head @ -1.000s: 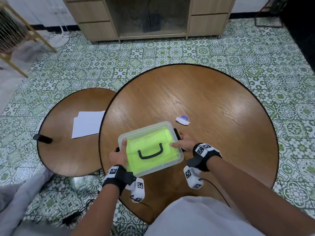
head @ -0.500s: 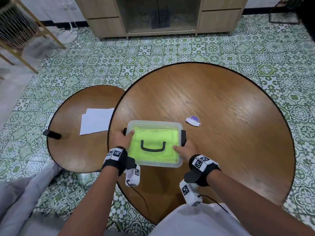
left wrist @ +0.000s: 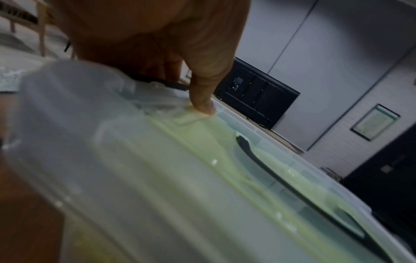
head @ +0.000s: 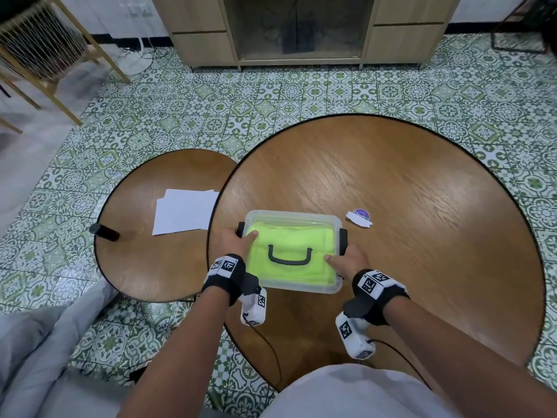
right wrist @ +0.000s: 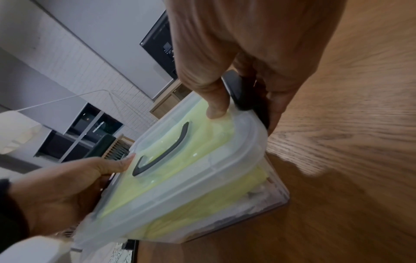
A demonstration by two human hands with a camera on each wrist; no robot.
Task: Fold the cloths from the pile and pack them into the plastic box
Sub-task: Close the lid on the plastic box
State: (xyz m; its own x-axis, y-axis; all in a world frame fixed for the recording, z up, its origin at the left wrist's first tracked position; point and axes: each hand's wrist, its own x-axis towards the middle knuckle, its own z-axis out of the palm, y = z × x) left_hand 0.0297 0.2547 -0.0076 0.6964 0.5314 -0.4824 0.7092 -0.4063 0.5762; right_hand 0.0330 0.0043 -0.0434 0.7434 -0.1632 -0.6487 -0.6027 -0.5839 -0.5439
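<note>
The translucent plastic box (head: 303, 287) stands on the big round table (head: 422, 206) with its lid on and a black handle (head: 289, 258) lying flat on top. Folded yellow-green cloths (head: 297, 238) fill it and show through the lid (left wrist: 157, 178) and the wall (right wrist: 202, 201). My left hand (head: 236, 241) grips the left end, thumb (left wrist: 202, 101) pressing the lid's edge. My right hand (head: 348, 260) grips the right end, thumb (right wrist: 215, 101) on the lid and fingers curled round the black side latch (right wrist: 244, 92). The left hand's fingers are hidden behind the box.
A purple and white label (head: 360, 218) lies just beyond the box's right corner. The lower side table (head: 135, 267) to the left holds white paper sheets (head: 184, 211) and a black cylinder (head: 104, 232). Grey fabric (head: 36, 342) lies on the floor at the lower left.
The box has turned from a tilted lie to square in front of me. Both hands have stayed on its ends, the right one sliding toward the near corner.
</note>
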